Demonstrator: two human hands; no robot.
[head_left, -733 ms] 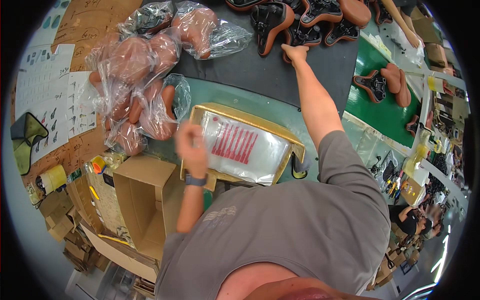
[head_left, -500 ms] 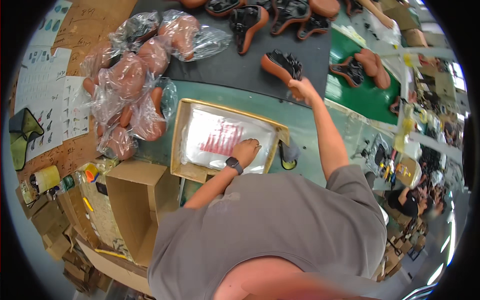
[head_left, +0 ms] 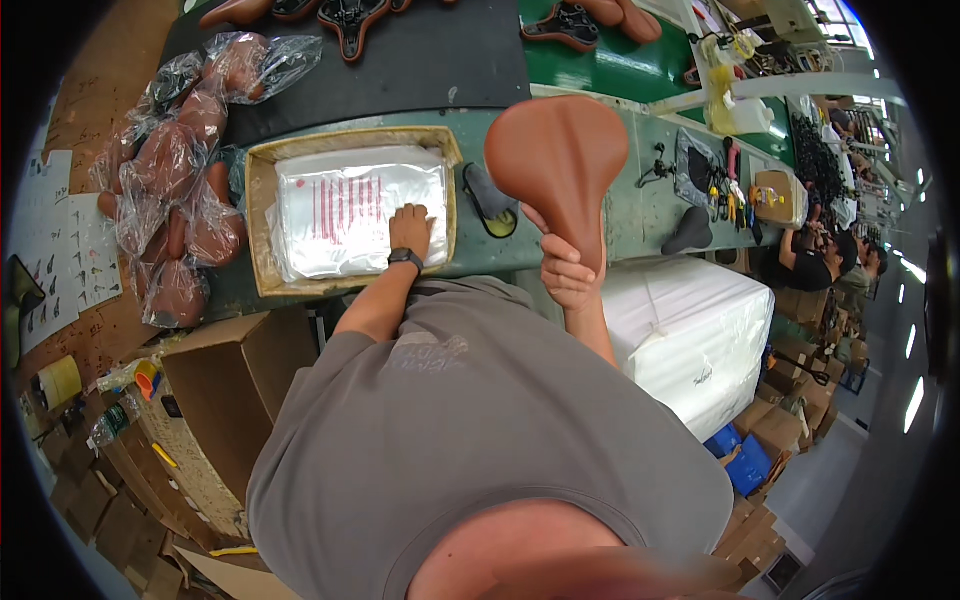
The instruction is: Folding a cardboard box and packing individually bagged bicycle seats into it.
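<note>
A brown bicycle saddle point(head_left: 558, 160) is held up over the bench, its smooth top toward me and its nose pointing down. My right hand point(head_left: 570, 272) is closed round that nose. My left hand point(head_left: 411, 232) lies flat with fingers stretched on a stack of clear plastic bags point(head_left: 340, 210) with red print. Those bags fill a shallow cardboard box point(head_left: 262, 225) on the green bench. Beside the box's right side rests a grey and black saddle-shaped piece point(head_left: 490, 200).
Several bagged brown saddles point(head_left: 165, 165) are heaped left of the box. More saddles point(head_left: 350, 25) lie upside down on the black mat point(head_left: 440, 70). A white wrapped carton point(head_left: 690, 330) stands at my right, an open cardboard box point(head_left: 225, 390) at my left. Hand tools point(head_left: 730, 195) lie farther right.
My right hand has brought the saddle from the black mat toward me and turned it top side up. My left hand has flattened on the bags. The whole view has shifted to the right.
</note>
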